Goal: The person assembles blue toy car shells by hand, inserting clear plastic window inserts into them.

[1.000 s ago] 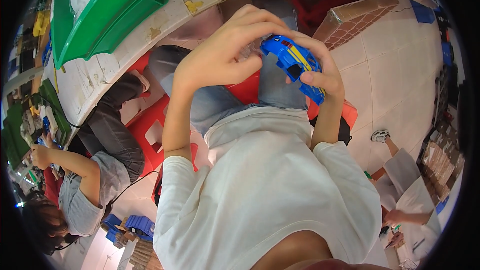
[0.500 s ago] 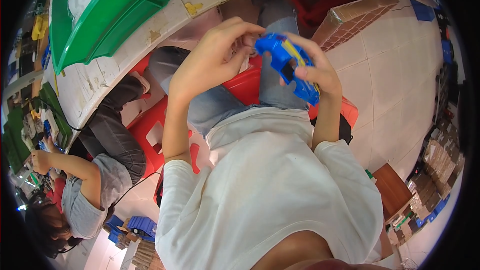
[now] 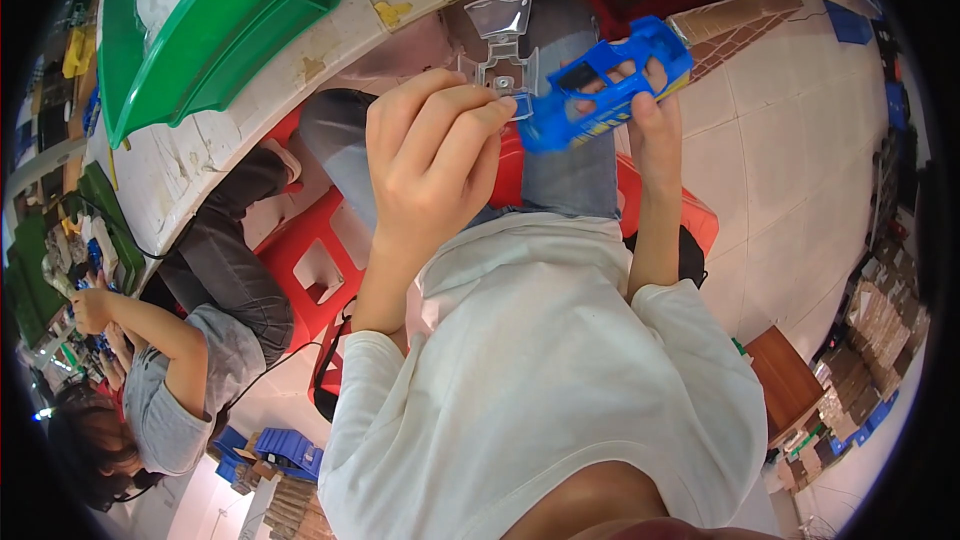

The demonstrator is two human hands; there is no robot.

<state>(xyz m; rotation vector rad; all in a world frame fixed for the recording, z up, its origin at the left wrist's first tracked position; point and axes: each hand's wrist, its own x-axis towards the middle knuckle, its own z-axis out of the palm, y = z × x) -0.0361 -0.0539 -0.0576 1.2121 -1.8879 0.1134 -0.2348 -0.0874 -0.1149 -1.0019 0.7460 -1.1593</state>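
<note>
My right hand (image 3: pixel 657 125) grips a blue toy car body shell (image 3: pixel 612 88) with yellow markings and window openings; some fingers show through the openings. My left hand (image 3: pixel 436 145) has its fingers bent and pinches a clear plastic window piece (image 3: pixel 503 65) by its lower end. The clear piece stands up beyond my left fingertips, over my lap. Its lower end is close beside the left end of the car shell; whether they touch I cannot tell.
A green bin (image 3: pixel 230 25) holding white material stands on the worn table (image 3: pixel 335 50) at upper left. A cardboard box (image 3: pixel 735 25) lies to the upper right. Red stools (image 3: pixel 325 255) are around my legs. A co-worker in grey (image 3: pixel 185 380) sits at the left.
The car shell has turned from steeply slanted to nearly level and moved up and right. My left hand has rotated, and the clear piece, barely visible before, now shows plainly.
</note>
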